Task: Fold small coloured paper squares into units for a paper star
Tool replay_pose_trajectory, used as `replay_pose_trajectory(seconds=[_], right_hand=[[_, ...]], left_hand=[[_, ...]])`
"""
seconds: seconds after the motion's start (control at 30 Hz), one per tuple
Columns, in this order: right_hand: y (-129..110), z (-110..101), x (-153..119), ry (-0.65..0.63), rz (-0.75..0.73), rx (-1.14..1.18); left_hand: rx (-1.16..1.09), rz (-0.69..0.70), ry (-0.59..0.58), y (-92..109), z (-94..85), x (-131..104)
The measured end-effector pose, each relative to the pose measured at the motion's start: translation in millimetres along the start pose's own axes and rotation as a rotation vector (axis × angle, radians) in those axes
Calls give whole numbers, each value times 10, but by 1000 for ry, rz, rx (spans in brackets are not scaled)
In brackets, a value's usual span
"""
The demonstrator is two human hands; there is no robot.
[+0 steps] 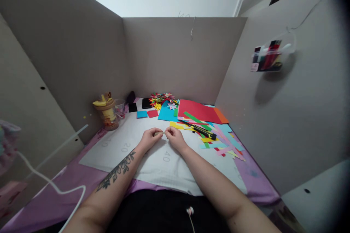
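Black top (161,213) nearest, left hand (151,139) and right hand (175,139) on a pale piece (163,133)

Left of the yellow-and-black cutter (205,132), the fingertips of both hands nearly meet, each set pinched on the small piece between them. Paper strips (213,146) lie around the cutter, mostly to its right. Beyond it is a red sheet (199,110); folded stars (161,98) are heaped beyond and left of it.

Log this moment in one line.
Left hand: pinches small pale-greenish piece; right hand: at its other end; right side: flat multicoloured paper strips
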State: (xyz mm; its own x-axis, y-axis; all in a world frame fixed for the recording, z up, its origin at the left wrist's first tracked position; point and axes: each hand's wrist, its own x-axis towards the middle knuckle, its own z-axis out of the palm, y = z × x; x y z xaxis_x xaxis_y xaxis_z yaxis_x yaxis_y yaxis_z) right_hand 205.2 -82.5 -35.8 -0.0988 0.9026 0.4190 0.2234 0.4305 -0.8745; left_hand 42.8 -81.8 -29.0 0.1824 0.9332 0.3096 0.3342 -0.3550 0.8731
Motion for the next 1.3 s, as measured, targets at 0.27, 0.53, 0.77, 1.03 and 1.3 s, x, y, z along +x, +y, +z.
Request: replay_pose_trajectory(seconds=[0.27, 0.53, 0.77, 1.03, 1.3], right_hand=[[-6, 19, -17, -39, -43, -48], [-31, -3, -12, 54, -62, -111], [-32, 4, -6, 9, -48, -69], [-15, 12, -15, 12, -126, -155], [-54, 22, -12, -9, -134, -138]], left_hand=[[-105, -6, -26, -44, 19, -13], [-68, -31, -27, -37, 30, -21], [-49, -32, -27, -77, 36, -21], [-12, 29, -61, -21, 31, -27], [75, 76, -10, 33, -6, -24]])
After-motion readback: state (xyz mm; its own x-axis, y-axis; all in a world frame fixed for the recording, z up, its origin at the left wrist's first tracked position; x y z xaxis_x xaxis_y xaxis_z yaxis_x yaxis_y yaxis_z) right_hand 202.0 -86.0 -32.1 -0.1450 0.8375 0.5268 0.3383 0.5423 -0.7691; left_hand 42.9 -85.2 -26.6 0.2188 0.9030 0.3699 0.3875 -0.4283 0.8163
